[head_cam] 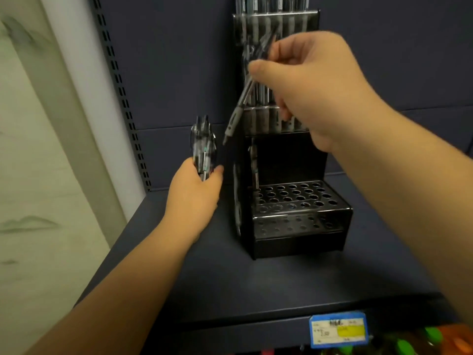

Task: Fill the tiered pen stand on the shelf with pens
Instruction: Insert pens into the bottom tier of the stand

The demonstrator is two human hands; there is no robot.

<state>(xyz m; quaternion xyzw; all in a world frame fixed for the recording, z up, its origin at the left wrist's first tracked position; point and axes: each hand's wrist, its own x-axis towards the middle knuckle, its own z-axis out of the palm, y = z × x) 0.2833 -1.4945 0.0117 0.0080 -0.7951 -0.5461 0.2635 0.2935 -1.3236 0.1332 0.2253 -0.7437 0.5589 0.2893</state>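
A dark blue shelf [230, 278] carries a black tiered pen stand [289, 201], which sits toward the back of the shelf, right of the middle, against the blue back panel. Its upper tiers already hold rows of upright pens [266, 24], while the lowest tier [294, 197], nearest the front edge, shows mostly open holes, with what looks like a single pen [254, 167] standing at its back left corner. The right hand [312, 90] hovers over the stand's middle level, fingers and thumb curled round a pen [240, 103] whose long axis slants down and to the left, its tip hanging just off the stand's left side and above the lowest tier. That hand is plainly the nearer one to the empty holes; judging by the slant, the pen would need to be brought upright and carried down toward the front edge to drop into a hole. The left hand [197, 190] waits beside the stand's left wall, close to it, gripping a bundle of pens [203, 147] that point upward, a ready supply a short reach from the right hand. On the shelf's front edge, toward its right corner, a blue price tag [337, 329] with a yellow patch carries small print too blurred to read; no brand can be made out on the pens or the stand.
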